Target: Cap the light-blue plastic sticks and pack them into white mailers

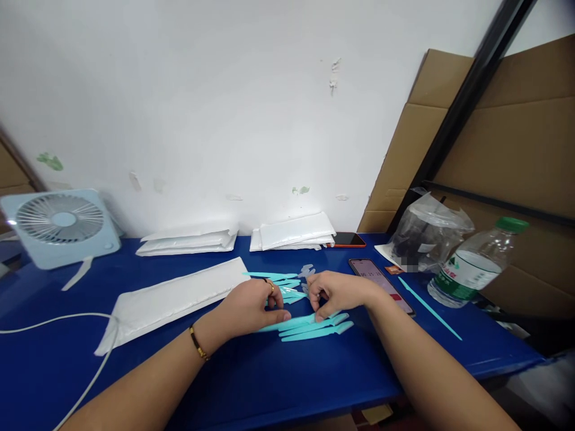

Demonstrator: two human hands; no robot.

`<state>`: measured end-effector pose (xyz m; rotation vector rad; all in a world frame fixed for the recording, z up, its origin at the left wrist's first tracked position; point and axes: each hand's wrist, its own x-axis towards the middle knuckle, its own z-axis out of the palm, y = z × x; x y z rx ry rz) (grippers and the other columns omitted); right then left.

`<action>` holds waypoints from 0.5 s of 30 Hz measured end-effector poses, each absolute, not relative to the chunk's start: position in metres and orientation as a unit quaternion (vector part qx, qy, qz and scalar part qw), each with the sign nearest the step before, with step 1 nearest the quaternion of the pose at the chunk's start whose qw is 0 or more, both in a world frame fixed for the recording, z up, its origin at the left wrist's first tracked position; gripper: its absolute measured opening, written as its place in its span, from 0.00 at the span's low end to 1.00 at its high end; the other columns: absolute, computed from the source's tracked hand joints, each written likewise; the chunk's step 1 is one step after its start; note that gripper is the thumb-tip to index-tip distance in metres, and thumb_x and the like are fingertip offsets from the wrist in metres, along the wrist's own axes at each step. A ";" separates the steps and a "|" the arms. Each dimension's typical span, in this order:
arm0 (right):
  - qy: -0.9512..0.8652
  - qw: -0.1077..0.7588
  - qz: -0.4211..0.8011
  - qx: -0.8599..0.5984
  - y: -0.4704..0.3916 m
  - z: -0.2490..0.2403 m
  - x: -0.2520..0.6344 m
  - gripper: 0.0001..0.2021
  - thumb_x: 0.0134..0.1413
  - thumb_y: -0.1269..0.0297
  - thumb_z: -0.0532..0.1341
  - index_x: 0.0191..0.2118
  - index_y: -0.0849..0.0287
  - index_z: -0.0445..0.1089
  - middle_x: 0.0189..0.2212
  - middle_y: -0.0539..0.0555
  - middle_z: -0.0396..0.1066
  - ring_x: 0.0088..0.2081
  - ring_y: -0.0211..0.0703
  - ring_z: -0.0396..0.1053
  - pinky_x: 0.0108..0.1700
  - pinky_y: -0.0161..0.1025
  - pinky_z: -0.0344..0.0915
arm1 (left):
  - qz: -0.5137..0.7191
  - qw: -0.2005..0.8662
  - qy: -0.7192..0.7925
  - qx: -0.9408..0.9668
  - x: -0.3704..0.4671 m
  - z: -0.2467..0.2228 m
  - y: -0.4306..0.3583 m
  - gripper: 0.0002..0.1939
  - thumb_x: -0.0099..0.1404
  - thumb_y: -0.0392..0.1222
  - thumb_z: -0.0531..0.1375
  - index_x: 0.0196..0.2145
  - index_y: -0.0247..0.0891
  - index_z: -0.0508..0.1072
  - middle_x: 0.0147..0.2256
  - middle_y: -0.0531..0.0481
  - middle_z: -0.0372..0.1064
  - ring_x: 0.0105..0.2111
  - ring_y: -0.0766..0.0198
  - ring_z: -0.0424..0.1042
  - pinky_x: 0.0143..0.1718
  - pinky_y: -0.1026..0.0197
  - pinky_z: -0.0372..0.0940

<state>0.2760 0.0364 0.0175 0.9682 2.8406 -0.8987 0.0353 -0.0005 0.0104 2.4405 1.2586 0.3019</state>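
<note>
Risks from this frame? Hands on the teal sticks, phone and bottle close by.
1. The left hand and right hand work over a loose pile of teal sticks; a nudge might scatter them across the blue table.
2. One lone teal stick lies near the table's right edge, beside the water bottle; it could get knocked off.
3. The phone lies just under the right wrist and may get bumped.
</note>
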 end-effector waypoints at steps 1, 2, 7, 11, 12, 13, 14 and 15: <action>0.908 -0.002 -0.285 0.309 0.037 0.016 0.274 0.13 0.42 0.55 0.65 0.29 0.61 0.73 0.30 0.51 0.64 0.28 0.34 0.60 0.28 0.31 0.56 | 0.098 0.196 0.435 0.873 0.037 0.010 -0.002 0.17 0.55 0.56 0.56 0.31 0.42 0.74 0.30 0.52 0.71 0.30 0.65 0.68 0.28 0.65 0.56; 0.909 -0.012 -0.282 0.306 0.038 0.015 0.273 0.12 0.42 0.56 0.65 0.29 0.61 0.73 0.29 0.51 0.63 0.29 0.34 0.60 0.28 0.31 0.56 | 0.091 0.199 0.426 0.878 0.037 0.009 -0.003 0.15 0.56 0.55 0.56 0.31 0.42 0.74 0.30 0.53 0.71 0.29 0.65 0.68 0.28 0.66 0.56; 0.904 -0.073 -0.258 0.334 0.041 0.016 0.276 0.10 0.46 0.57 0.63 0.28 0.60 0.72 0.30 0.51 0.63 0.31 0.36 0.61 0.30 0.32 0.56 | 0.094 0.147 0.451 0.875 0.032 0.003 0.007 0.10 0.59 0.44 0.54 0.28 0.42 0.74 0.29 0.52 0.72 0.30 0.65 0.68 0.30 0.64 0.56; 0.877 -0.100 -0.234 0.407 0.044 0.023 0.293 0.11 0.41 0.56 0.65 0.28 0.59 0.73 0.32 0.51 0.63 0.31 0.37 0.62 0.30 0.32 0.57 | 0.094 0.107 0.502 0.853 0.025 0.004 0.016 0.08 0.57 0.45 0.55 0.29 0.41 0.73 0.31 0.52 0.72 0.30 0.64 0.68 0.31 0.63 0.56; 0.877 -0.089 -0.237 0.409 0.044 0.025 0.298 0.12 0.40 0.56 0.66 0.29 0.59 0.73 0.32 0.52 0.64 0.31 0.37 0.62 0.30 0.32 0.57 | 0.098 0.106 0.509 0.849 0.025 0.004 0.016 0.09 0.57 0.46 0.55 0.30 0.42 0.72 0.32 0.52 0.71 0.30 0.64 0.68 0.30 0.63 0.56; 0.877 -0.071 -0.243 0.408 0.044 0.026 0.302 0.12 0.38 0.57 0.67 0.29 0.58 0.74 0.32 0.52 0.64 0.32 0.38 0.63 0.30 0.32 0.57 | 0.106 0.107 0.513 0.845 0.025 0.004 0.016 0.10 0.56 0.48 0.56 0.32 0.42 0.72 0.32 0.52 0.71 0.30 0.64 0.68 0.30 0.63 0.56; 0.878 -0.046 -0.250 0.407 0.044 0.026 0.305 0.12 0.36 0.57 0.67 0.29 0.58 0.74 0.32 0.51 0.65 0.32 0.38 0.63 0.30 0.32 0.57 | 0.113 0.111 0.513 0.844 0.026 0.004 0.015 0.11 0.55 0.49 0.57 0.32 0.42 0.72 0.33 0.53 0.71 0.31 0.64 0.68 0.30 0.63 0.56; 0.877 -0.020 -0.255 0.407 0.044 0.026 0.306 0.11 0.35 0.58 0.68 0.28 0.58 0.74 0.32 0.51 0.66 0.31 0.38 0.63 0.29 0.32 0.57 | 0.117 0.119 0.509 0.845 0.027 0.004 0.013 0.11 0.55 0.50 0.57 0.33 0.42 0.72 0.33 0.53 0.71 0.31 0.64 0.68 0.30 0.63 0.56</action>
